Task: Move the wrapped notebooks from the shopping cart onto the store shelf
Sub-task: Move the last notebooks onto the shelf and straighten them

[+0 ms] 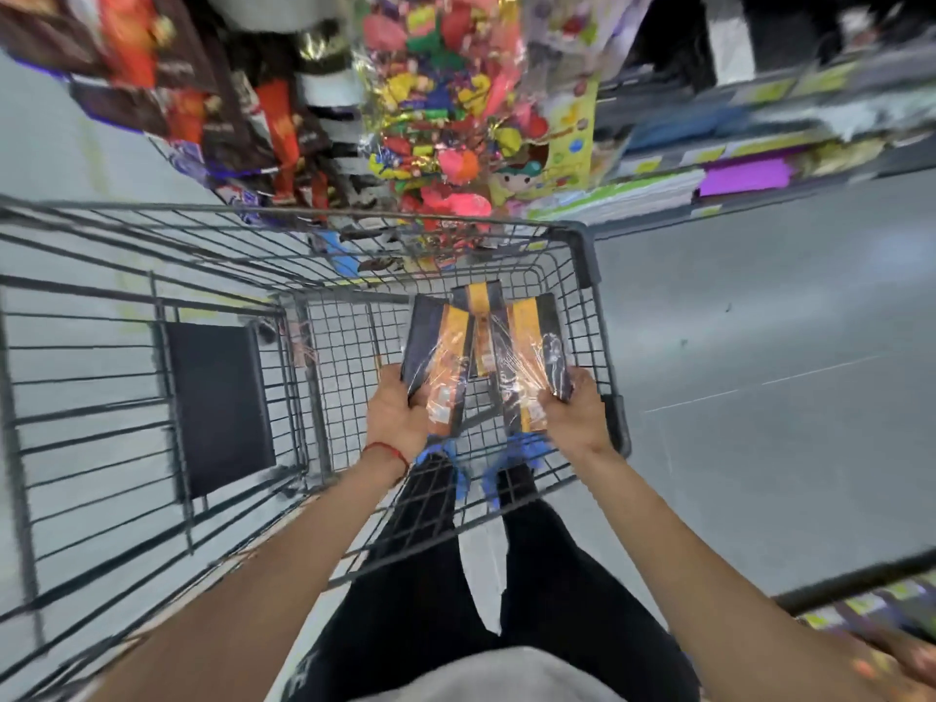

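Note:
Inside the wire shopping cart my left hand grips the near end of a shrink-wrapped black-and-orange notebook pack. My right hand grips a second wrapped notebook pack just to the right of the first. Between and behind these two lies a third wrapped notebook pack on the cart's floor. A store shelf with stationery runs along the upper right.
Bags of bright sweets and brown snack packets hang beyond the cart's far end. A dark flap stands in the cart's left section. Grey floor lies to the right. Another shelf edge shows at the lower right.

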`<action>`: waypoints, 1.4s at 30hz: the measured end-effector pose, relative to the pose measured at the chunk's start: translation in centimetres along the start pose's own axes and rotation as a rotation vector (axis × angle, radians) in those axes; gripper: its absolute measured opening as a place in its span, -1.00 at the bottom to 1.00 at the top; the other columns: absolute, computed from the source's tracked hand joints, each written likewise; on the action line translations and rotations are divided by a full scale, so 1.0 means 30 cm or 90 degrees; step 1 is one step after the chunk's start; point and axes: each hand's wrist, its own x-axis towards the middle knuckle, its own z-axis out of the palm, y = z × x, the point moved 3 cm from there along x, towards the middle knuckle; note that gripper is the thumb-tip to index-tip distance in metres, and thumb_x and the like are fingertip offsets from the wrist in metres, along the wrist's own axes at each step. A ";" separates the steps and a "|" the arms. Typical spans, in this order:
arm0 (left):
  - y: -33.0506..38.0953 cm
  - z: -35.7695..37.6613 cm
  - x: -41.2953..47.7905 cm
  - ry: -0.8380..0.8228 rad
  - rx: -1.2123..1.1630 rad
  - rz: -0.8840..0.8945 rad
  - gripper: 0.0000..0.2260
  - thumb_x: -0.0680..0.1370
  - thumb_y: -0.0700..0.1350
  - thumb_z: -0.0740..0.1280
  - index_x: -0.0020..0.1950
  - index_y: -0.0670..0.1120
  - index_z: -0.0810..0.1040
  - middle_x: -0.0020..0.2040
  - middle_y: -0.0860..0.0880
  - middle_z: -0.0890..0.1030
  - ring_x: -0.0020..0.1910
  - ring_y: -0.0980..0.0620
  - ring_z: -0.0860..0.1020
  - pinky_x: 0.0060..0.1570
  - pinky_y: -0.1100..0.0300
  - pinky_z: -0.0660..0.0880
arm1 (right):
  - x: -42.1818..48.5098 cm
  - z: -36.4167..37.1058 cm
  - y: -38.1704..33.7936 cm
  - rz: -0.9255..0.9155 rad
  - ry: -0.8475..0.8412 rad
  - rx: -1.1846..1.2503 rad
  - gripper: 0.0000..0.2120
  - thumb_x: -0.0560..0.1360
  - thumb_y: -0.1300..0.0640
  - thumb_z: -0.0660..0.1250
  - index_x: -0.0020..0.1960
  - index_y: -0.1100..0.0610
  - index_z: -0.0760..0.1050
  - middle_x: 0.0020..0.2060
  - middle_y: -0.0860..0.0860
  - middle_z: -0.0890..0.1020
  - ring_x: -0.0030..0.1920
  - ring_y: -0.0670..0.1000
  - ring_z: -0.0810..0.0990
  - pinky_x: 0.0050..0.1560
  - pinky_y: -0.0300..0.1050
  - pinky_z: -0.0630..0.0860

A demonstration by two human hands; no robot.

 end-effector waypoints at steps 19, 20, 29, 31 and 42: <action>0.549 0.379 -0.439 0.032 0.048 0.164 -0.83 0.61 -0.21 0.25 0.20 -0.14 0.43 -0.16 0.00 0.54 -0.21 0.05 0.51 -0.22 0.27 0.40 | -0.080 -0.744 0.171 -0.079 -0.006 0.195 -0.87 0.52 0.20 0.43 0.01 -0.01 0.58 -0.08 0.02 0.73 -0.05 0.12 0.72 0.02 0.15 0.66; 0.578 0.435 -0.469 0.021 0.050 0.175 -0.81 0.59 -0.18 0.24 0.21 -0.11 0.44 -0.11 -0.04 0.58 -0.15 -0.03 0.55 -0.17 0.17 0.44 | -0.075 -0.802 0.194 -0.081 -0.002 0.193 -0.85 0.52 0.24 0.43 -0.02 0.00 0.58 -0.10 0.02 0.72 -0.07 0.10 0.71 0.00 0.11 0.66; 0.846 0.830 -0.582 -0.010 0.165 0.208 -0.87 0.61 -0.21 0.23 0.14 -0.20 0.39 -0.14 -0.05 0.53 -0.19 -0.08 0.55 -0.31 0.18 0.35 | 0.056 -1.239 0.432 -0.063 0.024 0.225 -0.74 0.39 -0.01 0.52 0.04 0.04 0.63 -0.11 0.02 0.75 -0.10 0.09 0.73 -0.06 0.14 0.68; 0.905 0.894 -0.571 -0.024 0.186 0.216 -0.83 0.61 -0.19 0.24 0.18 -0.19 0.41 -0.07 -0.06 0.53 -0.11 -0.08 0.52 -0.19 0.14 0.34 | 0.068 -1.325 0.426 -0.055 0.041 0.252 -0.77 0.45 0.13 0.50 0.09 0.12 0.63 -0.08 0.08 0.74 -0.12 0.09 0.73 -0.16 0.00 0.66; 1.296 1.192 -0.402 -0.074 0.131 0.231 -0.89 0.62 -0.19 0.22 0.13 -0.08 0.39 -0.03 -0.04 0.55 -0.07 -0.05 0.52 -0.13 0.16 0.34 | 0.352 -1.698 0.300 -0.064 0.071 0.270 -0.84 0.53 0.28 0.43 0.02 0.05 0.64 -0.09 0.05 0.75 -0.10 0.10 0.74 0.04 0.16 0.67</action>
